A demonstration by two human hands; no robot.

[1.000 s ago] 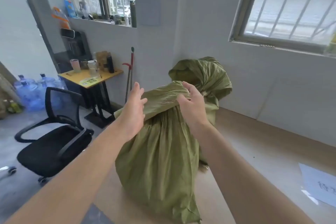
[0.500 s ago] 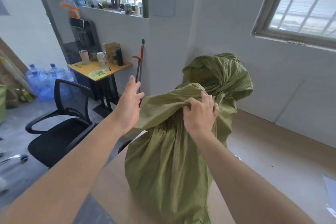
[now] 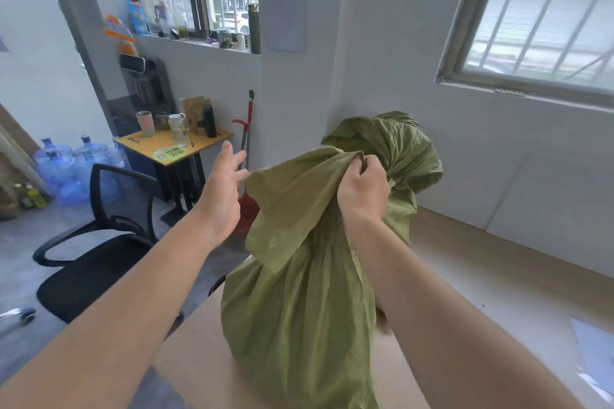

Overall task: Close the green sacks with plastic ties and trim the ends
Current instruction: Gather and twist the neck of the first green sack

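Note:
A full green sack (image 3: pixel 299 302) stands upright on the wooden table (image 3: pixel 481 292) in front of me. My right hand (image 3: pixel 362 189) grips the bunched cloth at the sack's top in a fist. My left hand (image 3: pixel 222 189) is off the sack, just left of its loose flap, with straight fingers and nothing in it. A second green sack (image 3: pixel 398 146) stands behind the first, against the wall, its top bunched together. No plastic tie or cutter shows in this view.
A black office chair (image 3: pixel 89 262) stands left of the table. Behind it are a small yellow table (image 3: pixel 199 143) with cups and a flask, several blue water bottles (image 3: pixel 66 166), and a red long-handled tool (image 3: pixel 247 149). White papers (image 3: pixel 594 352) lie at the table's right edge.
My left hand has let go of the sack's top and drawn away to the left. My right hand has closed into a tighter fist on the gathered cloth.

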